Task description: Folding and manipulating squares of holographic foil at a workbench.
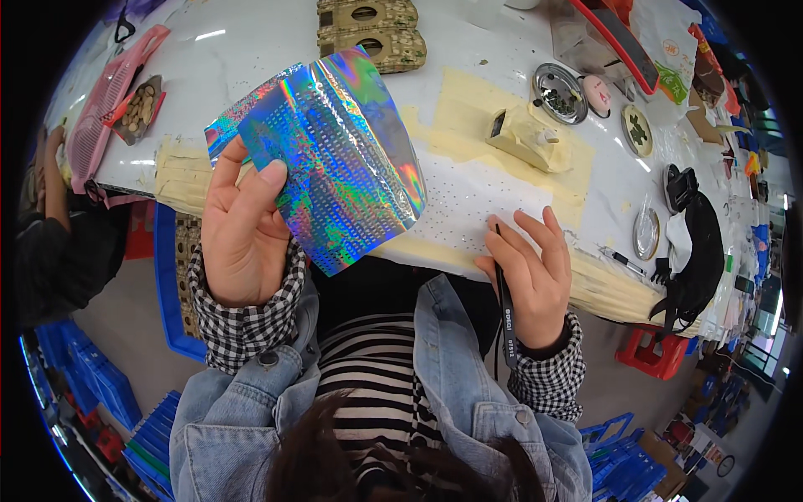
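A shiny holographic sheet (pixel 343 159) with rows of small marks is raised over the table, pinched at its lower left between the thumb and fingers of my left hand (pixel 242 230). A second glittery sheet edge shows behind it. My right hand (pixel 531 276) holds black tweezers (pixel 508 326), their handle pointing down toward me, with its other fingers spread. Those fingertips are over the lower right of a white sheet (pixel 468 197) dotted with tiny dark specks. Whether the tweezer tips grip anything is too small to tell.
Beyond the white sheet sits a cream block-shaped holder (pixel 523 142). Round dishes (pixel 559 94) with small pieces stand farther right. Camouflage-patterned pieces (pixel 368 38) lie at the back. A pink basket (pixel 109 117) is left, near another person's arm (pixel 57 180). A black bag (pixel 703 243) lies right.
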A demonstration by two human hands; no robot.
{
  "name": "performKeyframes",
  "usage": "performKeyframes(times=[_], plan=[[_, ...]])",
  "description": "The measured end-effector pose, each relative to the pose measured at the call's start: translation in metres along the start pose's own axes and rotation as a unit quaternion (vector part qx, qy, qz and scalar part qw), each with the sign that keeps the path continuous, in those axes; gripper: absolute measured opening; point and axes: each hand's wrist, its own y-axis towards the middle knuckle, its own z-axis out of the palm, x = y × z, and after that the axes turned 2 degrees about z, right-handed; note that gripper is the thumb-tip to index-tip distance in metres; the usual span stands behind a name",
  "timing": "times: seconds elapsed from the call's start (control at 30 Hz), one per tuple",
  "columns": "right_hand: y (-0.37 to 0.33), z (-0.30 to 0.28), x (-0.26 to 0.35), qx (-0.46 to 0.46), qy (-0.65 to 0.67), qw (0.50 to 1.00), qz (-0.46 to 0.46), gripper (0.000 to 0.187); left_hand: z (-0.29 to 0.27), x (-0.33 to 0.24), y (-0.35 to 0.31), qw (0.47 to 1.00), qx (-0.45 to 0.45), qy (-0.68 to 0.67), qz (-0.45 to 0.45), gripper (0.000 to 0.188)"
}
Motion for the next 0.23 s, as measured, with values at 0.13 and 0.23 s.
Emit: performKeyframes(times=[0.13, 0.23], plan=[[0.0033, -0.0041, -0.0025, 0.024, 0.013, 1.000, -0.003, 0.029, 0.0013, 0.0008, -0.0012, 1.000, -0.003, -0.004, -0.003, 0.043], [-0.0043, -0.0029, -0.0091, -0.007, 0.068, 0.997, 0.026, 0.026, -0.0076, 0.0034, -0.0006, 0.999, 0.017, 0.034, -0.004, 0.047]])
